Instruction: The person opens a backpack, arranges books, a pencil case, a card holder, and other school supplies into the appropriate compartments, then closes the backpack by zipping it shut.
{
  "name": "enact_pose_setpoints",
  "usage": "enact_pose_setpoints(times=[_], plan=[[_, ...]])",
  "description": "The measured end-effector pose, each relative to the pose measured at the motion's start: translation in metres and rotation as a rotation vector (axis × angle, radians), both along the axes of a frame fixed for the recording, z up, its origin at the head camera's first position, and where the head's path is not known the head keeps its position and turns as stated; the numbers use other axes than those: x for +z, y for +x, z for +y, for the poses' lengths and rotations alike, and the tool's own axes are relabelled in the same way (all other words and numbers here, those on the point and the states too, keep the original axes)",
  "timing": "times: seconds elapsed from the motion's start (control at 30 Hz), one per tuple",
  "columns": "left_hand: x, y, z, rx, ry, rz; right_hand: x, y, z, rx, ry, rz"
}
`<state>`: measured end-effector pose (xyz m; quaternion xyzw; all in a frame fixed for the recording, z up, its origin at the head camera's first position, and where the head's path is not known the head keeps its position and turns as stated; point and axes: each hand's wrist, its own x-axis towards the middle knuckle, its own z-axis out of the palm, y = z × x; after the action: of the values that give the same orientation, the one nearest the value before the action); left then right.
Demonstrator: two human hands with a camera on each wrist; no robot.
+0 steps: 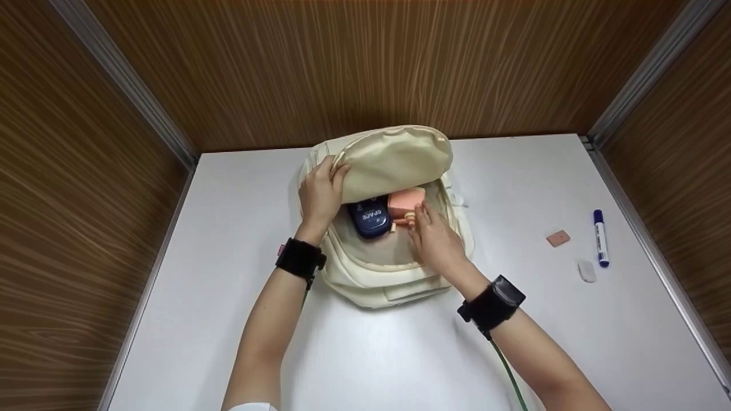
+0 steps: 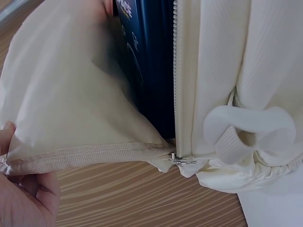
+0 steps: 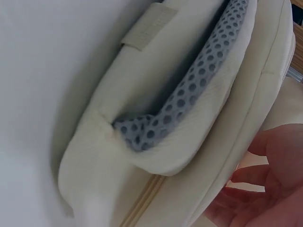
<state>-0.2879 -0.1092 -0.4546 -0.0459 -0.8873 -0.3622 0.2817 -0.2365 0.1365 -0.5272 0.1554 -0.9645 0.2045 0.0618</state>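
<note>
A cream backpack (image 1: pixel 357 285) lies unzipped on the white table. My left hand (image 1: pixel 320 194) pinches the edge of its raised flap (image 1: pixel 394 160); in the left wrist view the thumb and fingers hold the zipper tape's edge (image 2: pixel 85 155). Inside sits a dark blue case (image 1: pixel 371 220) lettered "SPACE", beside a salmon-pink block (image 1: pixel 405 200). My right hand (image 1: pixel 437 240) reaches into the opening, its fingertips at the pink block and a small yellowish piece (image 1: pixel 410 215). Whether those fingers grip anything is unclear. In the right wrist view, the bag's side partly hides the fingers (image 3: pixel 251 175).
To the right on the table lie a small pinkish-brown flat piece (image 1: pixel 558 238), a white eraser-like piece (image 1: pixel 586 271) and a blue-capped marker (image 1: pixel 601 238). Wood-grain panels (image 1: pixel 365 74) stand behind and at both sides. A green cable (image 1: pixel 508 368) trails from the right wrist strap.
</note>
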Motion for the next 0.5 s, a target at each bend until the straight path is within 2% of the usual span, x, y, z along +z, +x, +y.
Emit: enact_pose_setpoints(times=[0.1,0.2,0.37,0.5], plan=[[0.0,0.0,0.0,-0.001,-0.001,0.001,0.001,-0.009,0.0,0.024,0.033,-0.047],[0.0,0.001,0.001,0.0,0.003,-0.004,0.004,-0.012,-0.002,0.041,0.077,-0.036],[0.0,0.0,0.001,-0.001,0.009,-0.01,0.012,0.001,-0.01,0.1,0.137,0.044],[0.002,-0.001,0.001,0.005,0.002,-0.006,0.014,0.007,-0.016,0.159,0.187,0.024]])
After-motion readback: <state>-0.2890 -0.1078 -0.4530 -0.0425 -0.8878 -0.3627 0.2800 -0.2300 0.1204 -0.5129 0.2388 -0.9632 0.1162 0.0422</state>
